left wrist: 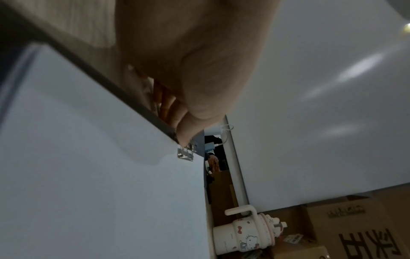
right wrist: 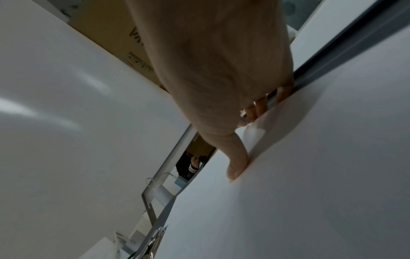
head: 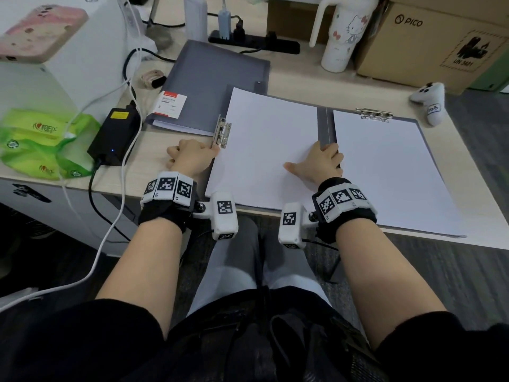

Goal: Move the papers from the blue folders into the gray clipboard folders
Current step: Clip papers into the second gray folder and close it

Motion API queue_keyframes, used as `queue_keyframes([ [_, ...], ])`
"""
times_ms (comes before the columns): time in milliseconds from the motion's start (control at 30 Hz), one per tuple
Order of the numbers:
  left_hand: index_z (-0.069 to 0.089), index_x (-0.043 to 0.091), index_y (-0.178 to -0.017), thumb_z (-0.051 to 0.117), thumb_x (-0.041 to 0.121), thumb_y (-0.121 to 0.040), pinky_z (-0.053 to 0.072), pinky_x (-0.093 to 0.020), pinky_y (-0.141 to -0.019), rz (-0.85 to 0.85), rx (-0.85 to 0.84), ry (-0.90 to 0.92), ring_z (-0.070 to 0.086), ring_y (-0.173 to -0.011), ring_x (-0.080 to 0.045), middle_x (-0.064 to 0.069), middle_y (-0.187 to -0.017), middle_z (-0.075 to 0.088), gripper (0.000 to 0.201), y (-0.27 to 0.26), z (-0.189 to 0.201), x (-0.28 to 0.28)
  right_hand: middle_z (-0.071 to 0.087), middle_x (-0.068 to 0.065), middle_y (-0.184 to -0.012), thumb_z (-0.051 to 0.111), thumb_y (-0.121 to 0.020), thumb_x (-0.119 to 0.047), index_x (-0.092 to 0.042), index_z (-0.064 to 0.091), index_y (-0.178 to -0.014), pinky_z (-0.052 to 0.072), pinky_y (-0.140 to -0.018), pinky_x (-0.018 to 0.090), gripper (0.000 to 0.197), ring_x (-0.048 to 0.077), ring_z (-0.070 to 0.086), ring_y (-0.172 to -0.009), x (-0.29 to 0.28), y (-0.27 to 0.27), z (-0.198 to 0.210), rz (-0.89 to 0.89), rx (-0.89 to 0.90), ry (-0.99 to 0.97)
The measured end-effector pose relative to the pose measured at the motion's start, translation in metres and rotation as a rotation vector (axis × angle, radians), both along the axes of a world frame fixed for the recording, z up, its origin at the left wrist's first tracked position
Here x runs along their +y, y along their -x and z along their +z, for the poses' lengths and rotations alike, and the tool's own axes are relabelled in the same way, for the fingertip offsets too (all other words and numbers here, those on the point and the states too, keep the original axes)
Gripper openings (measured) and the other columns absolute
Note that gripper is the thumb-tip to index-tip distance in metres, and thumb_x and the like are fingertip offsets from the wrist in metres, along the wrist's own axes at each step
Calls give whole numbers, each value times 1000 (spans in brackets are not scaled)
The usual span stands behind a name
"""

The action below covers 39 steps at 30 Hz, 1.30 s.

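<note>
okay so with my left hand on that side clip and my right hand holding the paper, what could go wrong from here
1. The left hand pinches the side clip; if it snaps shut early, the left paper stack may be caught crooked.
2. The right hand grips that stack at the folder spine, lifting its edge, which could crease.
3. The stack overhangs the desk edge and could slide off.

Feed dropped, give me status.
Left hand pinches side clip. Right hand grips left paper stack's inner edge. Nothing blocking.

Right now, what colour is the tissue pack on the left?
Bright green tissue pack, clearest in the head view.
</note>
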<state>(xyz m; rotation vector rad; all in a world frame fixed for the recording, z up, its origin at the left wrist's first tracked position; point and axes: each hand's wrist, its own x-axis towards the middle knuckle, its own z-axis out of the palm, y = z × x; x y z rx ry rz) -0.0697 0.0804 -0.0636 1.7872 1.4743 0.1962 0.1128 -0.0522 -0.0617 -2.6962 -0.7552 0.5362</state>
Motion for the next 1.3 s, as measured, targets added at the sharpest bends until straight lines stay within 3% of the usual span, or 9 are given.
queue_keyframes([
  [100, 69, 17, -88, 51, 35, -89, 40, -33, -95, -33, -223, 54, 48, -116, -30, -17, -112, 61, 26, 5, 2, -5, 11, 15, -150, 64, -80, -53, -10, 17, -147, 24, -111, 50, 92, 37, 13, -138, -5, 9, 4, 101, 17, 63],
  [167, 68, 8, -97, 46, 11, -93, 44, -27, -81, -81, -377, 67, 54, -99, -21, -12, -101, 63, 22, 7, 9, -12, 7, 16, -152, 64, -78, -57, -14, 13, -149, 20, -112, 52, 98, 37, 8, -141, -10, 14, 9, 167, 46, 113],
  [267, 62, 1, -114, 44, -6, -89, 48, -25, -89, -145, -557, 101, 59, -96, -19, -11, -106, 65, 32, 7, 27, -23, 11, 17, -151, 68, -71, -62, -19, 17, -147, 21, -113, 55, 101, 38, 7, -141, -16, 17, 16, 212, 115, 76],
  [567, 67, 25, -97, 54, 24, -92, 49, -17, -59, -128, -917, 77, 63, -68, 0, 16, -75, 70, 13, 5, 87, -54, 20, 2, -157, 68, -54, -75, -28, 26, -147, 25, -116, 42, 112, 22, 19, -145, -34, 13, 26, 138, 488, -412],
  [700, 63, 24, -110, 51, 47, -89, 53, -29, -70, -216, -942, 44, 67, -78, -9, 7, -88, 70, 34, -7, 104, -76, 25, 8, -155, 64, -72, -64, -25, 31, -146, 24, -113, 37, 90, 19, 21, -145, -45, 14, 29, 197, 657, -585],
  [900, 48, 32, -132, 44, 31, -98, 52, -26, -87, -463, -901, -13, 63, -107, -3, 12, -122, 61, 34, -32, 114, -107, 42, -10, -148, 58, -68, -76, -38, 38, -140, 27, -114, 54, 84, 19, 35, -138, -67, 4, 44, 287, 776, -658],
  [1067, 46, 29, -137, 42, 32, -98, 46, -27, -97, -597, -872, 5, 48, -128, -8, 10, -139, 51, 39, -61, 111, -129, 45, -5, -146, 61, -49, -85, -33, 37, -142, 44, -103, 47, 109, 20, 45, -133, -100, 0, 73, 306, 832, -883],
  [1200, 51, 27, -132, 42, 31, -98, 43, -32, -104, -629, -818, 25, 43, -130, -9, 7, -139, 51, 35, -87, 107, -148, 54, 4, -137, 60, -45, -85, -28, 46, -134, 53, -90, 41, 106, 23, 56, -122, -129, -6, 86, 250, 837, -1098],
  [1300, 53, 22, -131, 43, 25, -99, 40, -24, -104, -655, -793, 45, 42, -127, -4, 5, -142, 48, 34, -105, 104, -164, 57, 12, -134, 55, -48, -88, -16, 38, -143, 55, -84, 39, 121, 28, 60, -117, -146, -16, 88, 125, 775, -1233],
])
